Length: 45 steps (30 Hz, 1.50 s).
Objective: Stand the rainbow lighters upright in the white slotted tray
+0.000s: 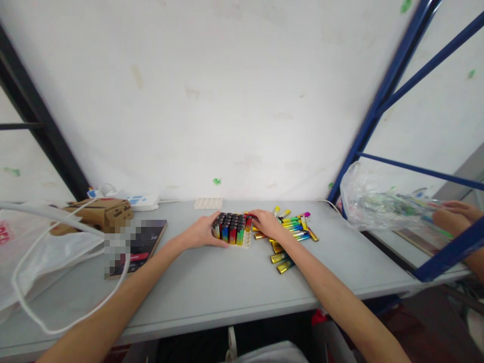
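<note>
Upright, shiny lighters (pixel 230 232) with black tops stand packed in rows in a white holed tray (pixel 247 241) on the grey desk. My left hand (pixel 202 232) is curved round the left side of this block, thumb along the front. At the tray's right end, my right hand (pixel 265 223) pinches a red lighter (pixel 248 222), whose lower part stands at the holes. Its fingertips are partly hidden. Loose lighters (pixel 291 234) in gold, blue and green lie scattered to the right, some behind my right forearm.
Another white tray (pixel 207 203) lies against the wall. A cardboard box (pixel 100 214), a dark flat box (pixel 145 244), a white cable (pixel 18 287) and plastic bags are at left. Beyond the blue frame (pixel 372 118), another person's hands (pixel 457 219) touch a clear bag (pixel 378 204).
</note>
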Each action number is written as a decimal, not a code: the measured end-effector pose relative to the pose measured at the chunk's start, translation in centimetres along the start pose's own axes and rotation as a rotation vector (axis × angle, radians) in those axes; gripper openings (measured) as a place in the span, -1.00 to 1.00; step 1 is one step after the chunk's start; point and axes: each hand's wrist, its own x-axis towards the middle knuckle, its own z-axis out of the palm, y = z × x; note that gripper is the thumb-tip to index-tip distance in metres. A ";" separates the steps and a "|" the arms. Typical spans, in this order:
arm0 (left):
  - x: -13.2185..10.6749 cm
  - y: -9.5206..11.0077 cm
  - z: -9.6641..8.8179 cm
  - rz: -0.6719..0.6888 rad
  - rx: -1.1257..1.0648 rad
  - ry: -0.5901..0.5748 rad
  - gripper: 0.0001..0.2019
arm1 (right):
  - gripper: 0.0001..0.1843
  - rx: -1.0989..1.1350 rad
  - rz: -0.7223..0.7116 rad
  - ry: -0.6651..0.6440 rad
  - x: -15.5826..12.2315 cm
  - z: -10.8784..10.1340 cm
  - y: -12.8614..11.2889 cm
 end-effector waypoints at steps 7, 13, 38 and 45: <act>-0.1 0.3 0.0 0.012 -0.025 0.013 -0.28 | -0.68 0.079 0.051 0.092 0.0 -0.3 0.3; -0.2 0.2 0.3 -0.012 -0.012 0.047 -0.29 | -0.67 0.171 0.071 0.323 -0.2 -1.8 0.1; 0.9 -0.6 2.8 -0.099 0.009 0.175 -0.18 | -0.48 1.121 0.338 0.258 -0.7 -3.3 -3.3; 0.9 -0.3 2.6 -0.108 0.029 0.156 -0.18 | -0.50 0.652 0.371 0.388 -1.0 -2.3 -2.8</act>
